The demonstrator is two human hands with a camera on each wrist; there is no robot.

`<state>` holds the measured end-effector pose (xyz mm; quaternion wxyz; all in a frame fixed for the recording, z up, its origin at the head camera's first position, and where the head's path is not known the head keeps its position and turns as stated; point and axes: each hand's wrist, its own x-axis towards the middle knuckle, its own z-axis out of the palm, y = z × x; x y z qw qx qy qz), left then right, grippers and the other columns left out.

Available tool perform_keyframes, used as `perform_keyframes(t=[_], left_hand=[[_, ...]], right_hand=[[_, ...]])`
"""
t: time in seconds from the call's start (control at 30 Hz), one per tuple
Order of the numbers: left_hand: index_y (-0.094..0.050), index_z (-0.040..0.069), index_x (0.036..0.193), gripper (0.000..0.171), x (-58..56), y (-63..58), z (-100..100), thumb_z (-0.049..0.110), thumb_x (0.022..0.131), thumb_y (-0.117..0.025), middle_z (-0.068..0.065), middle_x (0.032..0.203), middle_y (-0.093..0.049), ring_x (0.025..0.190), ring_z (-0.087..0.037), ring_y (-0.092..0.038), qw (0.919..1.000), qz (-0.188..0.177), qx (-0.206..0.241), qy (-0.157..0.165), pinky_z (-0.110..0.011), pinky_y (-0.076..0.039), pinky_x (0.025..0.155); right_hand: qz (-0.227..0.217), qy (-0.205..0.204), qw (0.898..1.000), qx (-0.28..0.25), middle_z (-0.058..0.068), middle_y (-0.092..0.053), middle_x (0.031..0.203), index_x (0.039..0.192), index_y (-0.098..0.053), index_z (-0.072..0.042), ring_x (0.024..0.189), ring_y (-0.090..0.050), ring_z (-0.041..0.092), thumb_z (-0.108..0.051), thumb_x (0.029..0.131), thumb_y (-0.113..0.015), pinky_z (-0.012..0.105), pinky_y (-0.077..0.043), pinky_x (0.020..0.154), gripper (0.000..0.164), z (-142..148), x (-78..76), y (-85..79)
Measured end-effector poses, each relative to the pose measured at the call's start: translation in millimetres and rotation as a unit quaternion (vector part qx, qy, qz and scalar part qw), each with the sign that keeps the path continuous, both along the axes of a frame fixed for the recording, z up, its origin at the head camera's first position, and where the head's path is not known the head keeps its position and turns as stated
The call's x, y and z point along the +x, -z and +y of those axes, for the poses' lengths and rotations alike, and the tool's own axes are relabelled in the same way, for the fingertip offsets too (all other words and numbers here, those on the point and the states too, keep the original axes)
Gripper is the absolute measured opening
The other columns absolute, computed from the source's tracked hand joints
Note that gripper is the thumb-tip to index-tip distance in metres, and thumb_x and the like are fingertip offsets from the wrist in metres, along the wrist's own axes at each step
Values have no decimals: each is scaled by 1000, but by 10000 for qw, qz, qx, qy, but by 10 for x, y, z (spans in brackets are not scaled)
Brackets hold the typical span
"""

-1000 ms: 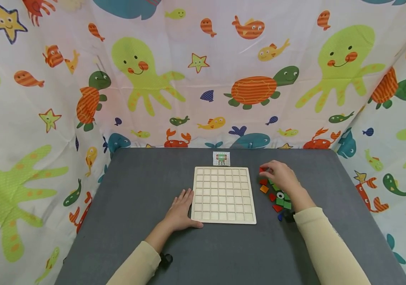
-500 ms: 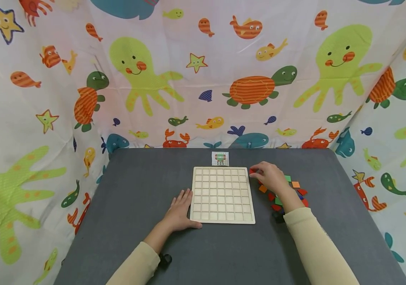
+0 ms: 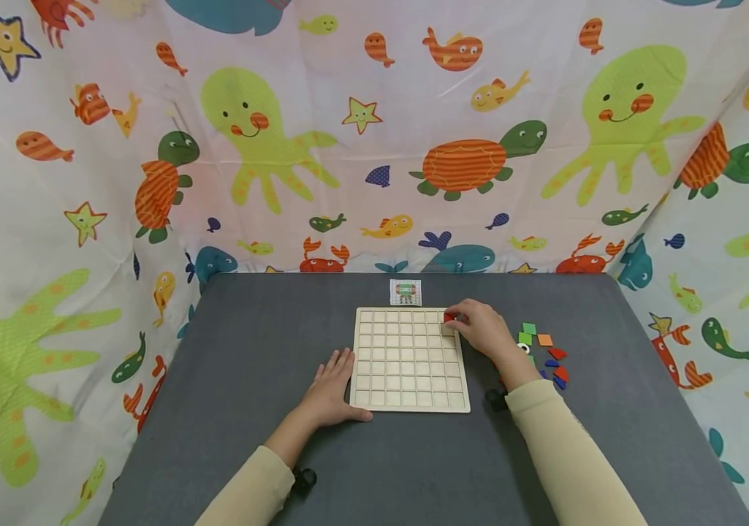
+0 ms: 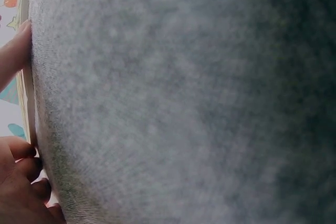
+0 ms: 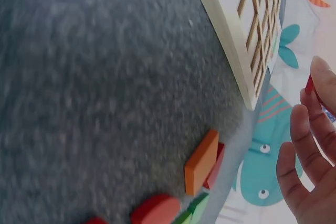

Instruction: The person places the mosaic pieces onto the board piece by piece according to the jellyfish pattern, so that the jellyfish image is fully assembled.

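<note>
A red tile (image 3: 448, 318) is pinched between the thumb and forefinger of my right hand (image 3: 481, 329), over the upper right corner of a wooden grid board (image 3: 410, 358). The right wrist view shows a thin edge of this red tile (image 5: 310, 85) at the fingertips; its full shape is hidden. My left hand (image 3: 331, 391) lies at the board's left side, fingers spread, with the thumb by the lower left corner. In the left wrist view the left hand's fingers (image 4: 23, 174) touch the board's edge (image 4: 30, 108).
Right of the board lie several loose pieces, among them a green square (image 3: 528, 328), an orange square (image 3: 545, 340), a red piece (image 3: 557, 353) and a blue piece (image 3: 560, 383). Behind the board is a small picture card (image 3: 405, 292). A printed curtain (image 3: 374, 146) surrounds the grey table (image 3: 249, 343).
My right hand has moved left from the loose pieces to the board's upper right corner, carrying the red tile. The left hand has stayed by the board.
</note>
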<state>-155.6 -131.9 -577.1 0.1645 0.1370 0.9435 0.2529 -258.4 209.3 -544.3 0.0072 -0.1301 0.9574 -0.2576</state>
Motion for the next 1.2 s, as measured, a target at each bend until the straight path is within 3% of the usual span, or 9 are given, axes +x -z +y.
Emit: perform_keyframes(t=[0.23, 0.57, 0.8, 1.2], left_hand=[[-14, 6, 162, 128, 3, 4, -5, 57, 71, -87, -11, 170, -11, 158, -32, -6, 10000, -6, -18, -11, -59, -11, 124], [-16, 4, 162, 128, 11, -6, -6, 55, 70, -88, -13, 170, -13, 157, -34, -7, 10000, -1, -13, -4, -59, -13, 123], [-15, 5, 162, 127, 12, -4, -4, 55, 71, -88, -12, 170, -12, 157, -34, -6, 10000, 7, -49, 28, -59, -12, 123], [-12, 8, 163, 128, -1, 17, 0, 58, 71, -87, -9, 170, -9, 158, -30, -4, 9999, -33, -111, -14, -58, -11, 124]], right_hand=[[-264, 6, 9996, -41, 6, -69, 104, 121, -75, -14, 80, -57, 20, -28, 94, -74, 36, -45, 65, 31, -114, -44, 53], [-573, -49, 9983, 19, 5, -70, 109, 120, -76, -17, 88, -61, 21, -32, 93, -74, 44, -52, 76, 31, -227, -113, 183], [-552, -170, 9983, 37, 4, -70, 108, 118, -76, -18, 88, -61, 20, -32, 93, -75, 43, -54, 77, 29, -265, -137, 240], [-952, -201, 9952, -116, 5, -71, 109, 120, -76, -16, 91, -61, 21, -27, 93, -75, 43, -53, 82, 29, -285, -186, 250]])
